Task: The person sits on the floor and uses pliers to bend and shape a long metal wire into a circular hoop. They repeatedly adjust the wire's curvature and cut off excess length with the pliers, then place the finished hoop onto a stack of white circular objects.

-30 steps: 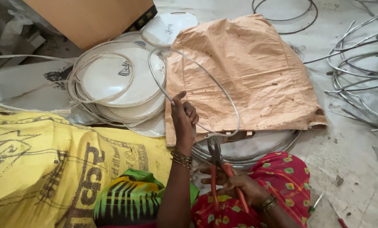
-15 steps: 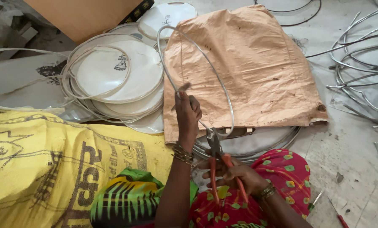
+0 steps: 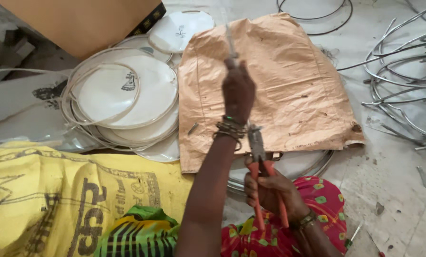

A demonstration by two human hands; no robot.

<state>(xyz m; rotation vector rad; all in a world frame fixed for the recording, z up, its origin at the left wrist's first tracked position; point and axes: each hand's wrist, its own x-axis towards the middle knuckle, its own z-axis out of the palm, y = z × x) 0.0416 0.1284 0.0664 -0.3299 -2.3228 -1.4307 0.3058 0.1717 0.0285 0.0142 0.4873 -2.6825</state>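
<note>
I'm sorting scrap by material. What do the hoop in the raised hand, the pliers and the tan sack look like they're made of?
Hoop: thin grey wire, probably metal; blurred. Pliers: dull grey metal head, with orange handles that look plastic-coated. Sack: apparently woven plastic, matte tan, with a fine weave texture and creases.
</note>
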